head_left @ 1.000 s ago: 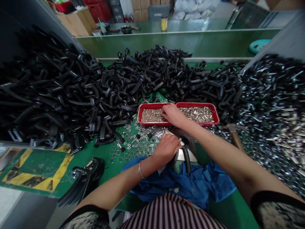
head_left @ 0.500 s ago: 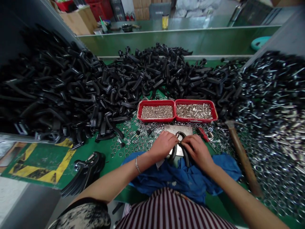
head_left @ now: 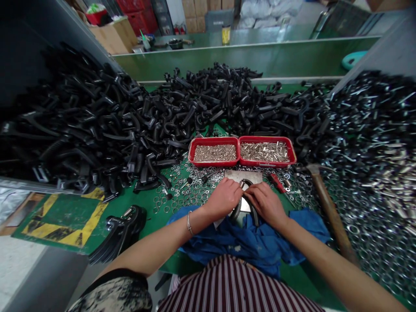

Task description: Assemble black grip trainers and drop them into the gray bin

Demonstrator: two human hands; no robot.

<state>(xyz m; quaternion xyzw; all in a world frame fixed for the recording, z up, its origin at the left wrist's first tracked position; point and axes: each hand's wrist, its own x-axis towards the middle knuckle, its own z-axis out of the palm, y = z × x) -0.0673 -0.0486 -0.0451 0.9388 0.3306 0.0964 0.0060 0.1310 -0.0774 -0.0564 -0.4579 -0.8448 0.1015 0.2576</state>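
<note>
A black curved handle (head_left: 254, 213), arched at the top with two legs toward me, lies over a metal plate (head_left: 252, 176). My left hand (head_left: 224, 198) is closed on the handle's left side, near a small shiny coil or pin at its top. From the right, my right hand (head_left: 268, 204) pinches at the handle's inner edge with thumb and fingers. The fingertips of both hands nearly meet there, and any small part between them is hidden. Under the wrists and the handle's lower ends lies a crumpled blue cloth (head_left: 227, 242).
Beyond the plate stand two red trays (head_left: 214, 164) (head_left: 268, 164) of small metal parts. A hammer (head_left: 331, 212) and a red-handled tool (head_left: 277, 183) lie to the right. Black handles (head_left: 175, 108) are heaped behind; finished-looking ones (head_left: 125, 229) stack at left. Loose rings (head_left: 373, 255) cover the right.
The view has shifted slightly. My right fingers have moved a little upward and closer to my left fingertips; the handle stays over the plate.
</note>
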